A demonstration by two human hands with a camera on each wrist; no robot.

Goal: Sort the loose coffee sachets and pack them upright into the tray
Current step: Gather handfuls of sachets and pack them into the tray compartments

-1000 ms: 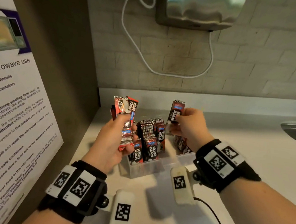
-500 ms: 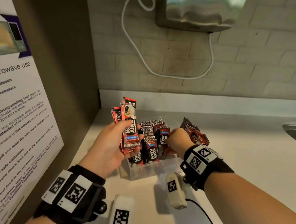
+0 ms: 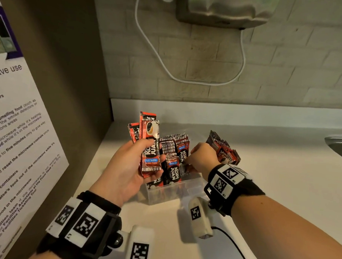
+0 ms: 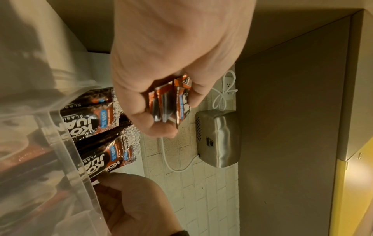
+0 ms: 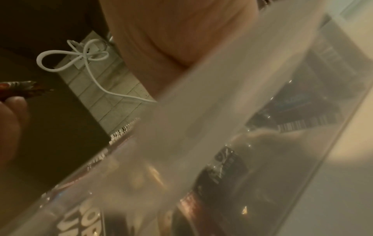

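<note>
White counter below a pale brick wall, two hands working at a clear tray of Kopi Juan coffee sachets.

On the counter (image 3: 263, 175), the left hand (image 3: 127, 170) is gripping a fanned bunch of loose sachets (image 3: 150, 148), thumb across their fronts, and holding them up just left of the clear plastic tray (image 3: 172, 195). The right hand (image 3: 202, 159) is reaching down into the tray's right part, its fingers curled among the sachets there; whether it is pinching one, I cannot tell. Upright sachets (image 3: 175, 149) are standing packed in the tray between the two hands. Behind the right hand, another stack of sachets (image 3: 223, 150) is leaning. Above both hands, a steel hand dryer (image 3: 223, 10) is hanging on the wall with a white cable (image 3: 169, 73) looping beneath it.
</note>
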